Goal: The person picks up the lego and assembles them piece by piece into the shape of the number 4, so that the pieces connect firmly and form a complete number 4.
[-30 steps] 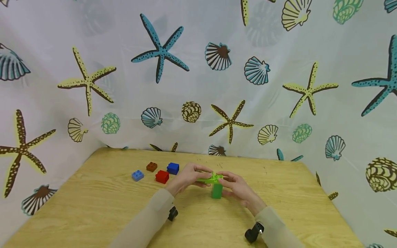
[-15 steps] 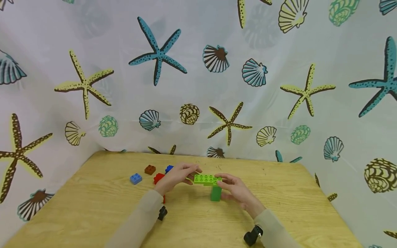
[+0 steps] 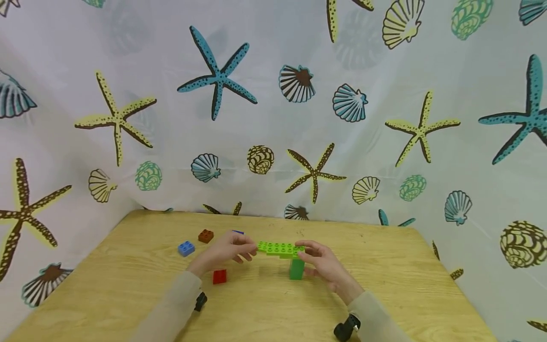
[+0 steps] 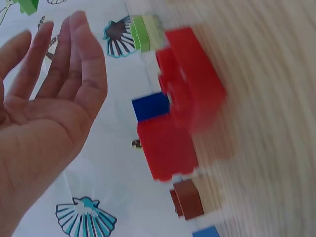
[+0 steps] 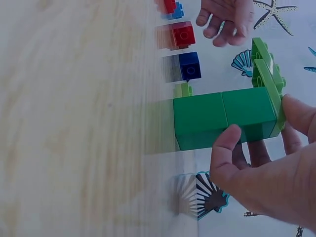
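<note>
My right hand point(image 3: 326, 266) grips a tower of two dark green bricks point(image 5: 224, 118) standing on end-to-end blocks on the wooden table. Its thumb and fingers lie about the tower and the near end of the lime plates point(image 3: 282, 250) on top. Those plates are joined in steps and jut out leftward over the table. Just past their free end, my left hand point(image 3: 226, 251) hovers with relaxed fingers and nothing in it. Below that hand a red brick point(image 3: 220, 276) sits on the table; the left wrist view shows it as a large blurred red brick point(image 4: 197, 79).
Left of my left hand lie a light blue brick point(image 3: 186, 248) and a brown brick point(image 3: 206, 236). A dark blue brick point(image 5: 190, 65) and another red brick point(image 4: 168, 148) stand near them. A lime brick point(image 5: 183, 90) shows behind the tower. A shell-patterned curtain point(image 3: 273, 114) hangs behind the table.
My left hand has let go of the lime plates and drawn away to the left, uncovering their free end and the nearer red brick. My right hand stays at the tower.
</note>
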`<control>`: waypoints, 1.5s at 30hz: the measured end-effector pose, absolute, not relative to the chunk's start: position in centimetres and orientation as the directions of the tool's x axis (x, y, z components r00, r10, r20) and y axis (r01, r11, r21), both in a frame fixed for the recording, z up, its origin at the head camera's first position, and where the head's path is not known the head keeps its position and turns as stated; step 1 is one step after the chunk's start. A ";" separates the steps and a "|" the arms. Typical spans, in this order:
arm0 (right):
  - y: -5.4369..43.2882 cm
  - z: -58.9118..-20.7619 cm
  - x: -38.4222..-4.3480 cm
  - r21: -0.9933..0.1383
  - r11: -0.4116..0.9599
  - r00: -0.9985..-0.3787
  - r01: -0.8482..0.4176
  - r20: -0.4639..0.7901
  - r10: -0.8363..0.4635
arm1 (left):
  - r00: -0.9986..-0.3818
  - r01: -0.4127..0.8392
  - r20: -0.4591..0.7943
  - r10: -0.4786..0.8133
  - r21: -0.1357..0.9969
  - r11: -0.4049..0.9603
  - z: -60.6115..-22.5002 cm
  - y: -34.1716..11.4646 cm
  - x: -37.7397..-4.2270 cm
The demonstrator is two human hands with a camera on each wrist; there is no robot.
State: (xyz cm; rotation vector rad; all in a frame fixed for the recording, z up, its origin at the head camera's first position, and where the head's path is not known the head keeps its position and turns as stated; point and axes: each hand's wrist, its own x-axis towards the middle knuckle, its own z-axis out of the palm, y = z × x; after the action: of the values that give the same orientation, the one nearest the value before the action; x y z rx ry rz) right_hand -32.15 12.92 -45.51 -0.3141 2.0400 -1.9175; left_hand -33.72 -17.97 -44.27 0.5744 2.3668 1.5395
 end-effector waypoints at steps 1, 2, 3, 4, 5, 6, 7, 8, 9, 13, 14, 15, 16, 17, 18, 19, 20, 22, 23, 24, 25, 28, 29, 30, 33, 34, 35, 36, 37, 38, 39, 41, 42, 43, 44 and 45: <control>12.8 -45.5 -32.1 -0.996 0.070 -0.924 0.057 -0.079 -0.375 | -0.884 0.190 -0.008 0.467 0.907 0.376 -44.3 -18.4 -33.5; 12.7 -45.5 -32.0 -0.996 0.067 -0.924 0.054 -0.075 -0.375 | -0.882 0.189 -0.018 0.471 0.902 0.389 -44.3 -18.9 -33.3; 12.7 -45.5 -32.0 -0.997 0.064 -0.924 0.052 -0.072 -0.376 | -0.879 0.186 -0.029 0.477 0.898 0.399 -44.2 -19.3 -33.1; 12.6 -45.5 -32.0 -0.997 0.063 -0.923 0.048 -0.069 -0.378 | -0.876 0.186 -0.040 0.481 0.892 0.412 -44.3 -19.8 -33.0; 12.6 -45.6 -31.9 -0.997 0.062 -0.923 0.045 -0.065 -0.380 | -0.874 0.188 -0.048 0.483 0.884 0.427 -44.3 -20.2 -32.9; 12.6 -45.6 -31.9 -0.997 0.059 -0.922 0.042 -0.062 -0.382 | -0.874 0.193 -0.054 0.482 0.873 0.448 -44.3 -20.7 -32.8; 12.6 -45.6 -31.9 -0.997 0.059 -0.921 0.040 -0.059 -0.385 | -0.873 0.202 -0.057 0.485 0.862 0.464 -44.3 -21.1 -32.8; 12.6 -45.6 -32.0 -0.998 0.059 -0.920 0.037 -0.058 -0.387 | -0.871 0.215 -0.056 0.488 0.849 0.482 -44.3 -21.5 -32.7; 12.7 -45.6 -31.9 -0.997 0.061 -0.920 0.037 -0.057 -0.388 | -0.867 0.232 -0.053 0.495 0.837 0.496 -44.3 -21.8 -32.6; 12.8 -45.7 -32.0 -0.997 0.068 -0.920 0.036 -0.060 -0.387 | -0.854 0.272 -0.050 0.518 0.805 0.528 -44.5 -22.9 -32.4; 12.9 -45.6 -32.1 -0.997 0.068 -0.920 0.034 -0.058 -0.388 | -0.854 0.266 -0.058 0.517 0.805 0.530 -44.5 -23.1 -32.4; 12.9 -45.6 -32.1 -0.997 0.068 -0.919 0.033 -0.057 -0.389 | -0.854 0.253 -0.070 0.515 0.809 0.530 -44.6 -23.3 -32.3; 12.9 -45.7 -32.1 -0.997 0.068 -0.918 0.030 -0.054 -0.392 | -0.853 0.240 -0.083 0.516 0.815 0.528 -44.6 -23.5 -32.3; 12.9 -45.7 -32.2 -0.997 0.068 -0.917 0.027 -0.051 -0.395 | -0.852 0.224 -0.098 0.514 0.819 0.528 -44.6 -23.5 -32.2; 12.9 -45.7 -32.2 -0.997 0.069 -0.917 0.023 -0.048 -0.397 | -0.852 0.211 -0.112 0.512 0.820 0.532 -44.7 -23.6 -32.2; 13.0 -45.7 -32.2 -0.997 0.070 -0.916 0.020 -0.046 -0.398 | -0.851 0.201 -0.124 0.511 0.821 0.534 -44.8 -23.6 -32.3; 13.0 -45.7 -32.2 -0.997 0.072 -0.916 0.019 -0.046 -0.398 | -0.849 0.199 -0.133 0.511 0.816 0.543 -44.9 -23.6 -32.3; 13.0 -45.7 -32.2 -0.997 0.077 -0.916 0.016 -0.046 -0.399 | -0.847 0.194 -0.152 0.509 0.804 0.562 -45.0 -23.6 -32.3; 13.0 -45.8 -32.2 -0.997 0.079 -0.916 0.016 -0.046 -0.399 | -0.850 0.188 -0.162 0.502 0.796 0.576 -45.2 -23.6 -32.3; 13.0 -45.8 -32.2 -0.997 0.078 -0.914 0.016 -0.046 -0.403 | -0.853 0.185 -0.171 0.494 0.785 0.591 -45.2 -23.5 -32.3; 13.0 -45.9 -32.2 -0.997 0.077 -0.913 0.017 -0.047 -0.405 | -0.856 0.178 -0.179 0.485 0.779 0.601 -45.3 -23.5 -32.3; 13.0 -46.0 -32.3 -0.997 0.074 -0.911 0.020 -0.049 -0.408 | -0.857 0.176 -0.197 0.476 0.756 0.631 -45.4 -23.5 -32.2; 13.0 -46.0 -32.3 -0.997 0.075 -0.911 0.020 -0.049 -0.409 | -0.854 0.179 -0.203 0.479 0.751 0.636 -45.3 -23.4 -32.2; 13.0 -46.0 -32.3 -0.997 0.075 -0.911 0.021 -0.050 -0.410 | -0.848 0.187 -0.206 0.488 0.745 0.640 -45.2 -23.4 -32.2; 12.9 -45.9 -32.3 -0.997 0.078 -0.910 0.017 -0.048 -0.412 | -0.834 0.212 -0.206 0.512 0.736 0.643 -45.0 -23.4 -32.1; 12.9 -45.8 -32.3 -0.997 0.079 -0.910 0.017 -0.048 -0.413 | -0.831 0.216 -0.209 0.515 0.733 0.645 -45.0 -23.4 -32.1; 12.9 -45.8 -32.3 -0.997 0.080 -0.910 0.016 -0.048 -0.413 | -0.831 0.215 -0.211 0.515 0.731 0.648 -45.0 -23.4 -32.1; 12.9 -45.7 -32.2 -0.997 0.082 -0.910 0.016 -0.048 -0.411 | -0.832 0.217 -0.214 0.513 0.724 0.654 -45.0 -23.4 -32.1; 12.9 -45.7 -32.2 -0.996 0.085 -0.911 0.015 -0.049 -0.410 | -0.834 0.216 -0.217 0.508 0.718 0.662 -45.1 -23.4 -32.2; 12.9 -45.7 -32.2 -0.996 0.088 -0.911 0.015 -0.050 -0.409 | -0.836 0.214 -0.222 0.502 0.711 0.670 -45.1 -23.4 -32.2; 12.9 -45.7 -32.2 -0.996 0.091 -0.912 0.016 -0.051 -0.406 | -0.837 0.214 -0.224 0.499 0.705 0.676 -45.2 -23.3 -32.2; 12.9 -45.7 -32.2 -0.995 0.096 -0.913 0.018 -0.055 -0.403 | -0.838 0.214 -0.229 0.495 0.698 0.684 -45.2 -23.3 -32.3; 12.9 -45.7 -32.2 -0.995 0.098 -0.913 0.018 -0.056 -0.403 | -0.838 0.214 -0.232 0.494 0.693 0.688 -45.2 -23.2 -32.3; 12.9 -45.6 -32.2 -0.995 0.098 -0.913 0.019 -0.057 -0.403 | -0.837 0.214 -0.233 0.494 0.692 0.690 -45.2 -23.2 -32.4; 12.9 -45.6 -32.2 -0.995 0.096 -0.914 0.021 -0.058 -0.401 | -0.837 0.213 -0.234 0.494 0.693 0.688 -45.2 -23.2 -32.4; 12.9 -45.6 -32.2 -0.995 0.095 -0.915 0.021 -0.058 -0.399 | -0.838 0.211 -0.234 0.492 0.694 0.688 -45.2 -23.1 -32.4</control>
State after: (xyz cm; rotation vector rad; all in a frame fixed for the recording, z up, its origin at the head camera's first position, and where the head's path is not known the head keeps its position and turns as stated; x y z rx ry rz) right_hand -32.20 12.88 -45.63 -0.3737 2.0653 -1.8859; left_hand -32.43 -23.13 -45.18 0.5469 2.4954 0.9546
